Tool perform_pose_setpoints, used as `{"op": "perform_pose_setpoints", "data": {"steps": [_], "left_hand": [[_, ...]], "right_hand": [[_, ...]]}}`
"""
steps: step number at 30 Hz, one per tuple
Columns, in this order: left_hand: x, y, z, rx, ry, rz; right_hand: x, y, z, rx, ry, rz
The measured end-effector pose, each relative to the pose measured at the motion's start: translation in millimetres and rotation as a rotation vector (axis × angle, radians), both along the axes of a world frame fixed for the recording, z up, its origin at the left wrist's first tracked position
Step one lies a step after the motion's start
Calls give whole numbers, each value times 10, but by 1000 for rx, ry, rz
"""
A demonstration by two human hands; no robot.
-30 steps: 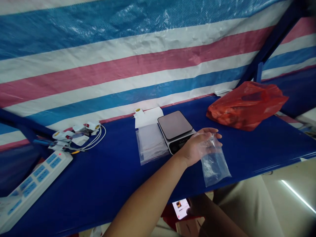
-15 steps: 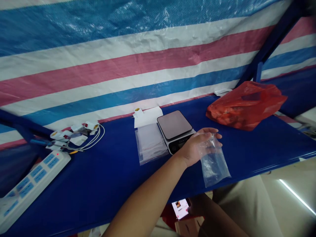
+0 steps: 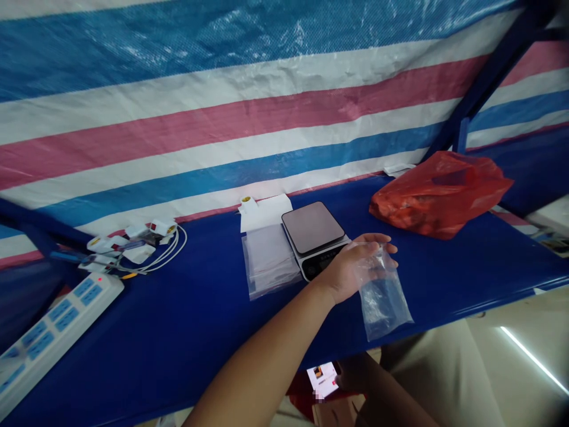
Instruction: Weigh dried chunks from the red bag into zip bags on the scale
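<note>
My left hand (image 3: 362,267) is over the front right corner of a kitchen scale (image 3: 313,228), pinching a clear plastic bag (image 3: 384,302) near its top. The bag hangs down over the table and looks flat, with nothing visible inside. Below the table's front edge, in shadow, my right hand (image 3: 351,372) grips the right side of a phone (image 3: 323,379) with a brightly lit screen. Its fingers are mostly dark. Left of the scale lies a stack of clear plastic bags (image 3: 271,261), with a white paper sheet (image 3: 267,212) behind it.
A red plastic bag (image 3: 440,196) with contents rests on the blue table (image 3: 178,332) at the back right. Several white plugs and cables (image 3: 137,243) lie at the left beside a long power strip (image 3: 62,332). A striped tarp (image 3: 249,118) hangs behind. Cardboard (image 3: 335,413) shows below the table.
The camera view has shifted very slightly. Both hands keep their holds on the plastic bag and the phone, with hardly any movement.
</note>
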State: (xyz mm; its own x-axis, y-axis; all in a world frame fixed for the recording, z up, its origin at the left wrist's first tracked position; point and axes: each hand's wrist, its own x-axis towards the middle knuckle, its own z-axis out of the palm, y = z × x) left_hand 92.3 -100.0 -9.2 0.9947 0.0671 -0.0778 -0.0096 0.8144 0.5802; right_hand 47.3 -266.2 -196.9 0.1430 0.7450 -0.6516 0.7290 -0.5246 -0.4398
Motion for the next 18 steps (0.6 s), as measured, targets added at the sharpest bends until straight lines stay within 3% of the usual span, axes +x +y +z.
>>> {"op": "perform_pose_setpoints", "data": {"steps": [18], "left_hand": [[5, -4, 3, 6, -3, 0]], "right_hand": [[6, 11, -19, 7, -5, 57]]}}
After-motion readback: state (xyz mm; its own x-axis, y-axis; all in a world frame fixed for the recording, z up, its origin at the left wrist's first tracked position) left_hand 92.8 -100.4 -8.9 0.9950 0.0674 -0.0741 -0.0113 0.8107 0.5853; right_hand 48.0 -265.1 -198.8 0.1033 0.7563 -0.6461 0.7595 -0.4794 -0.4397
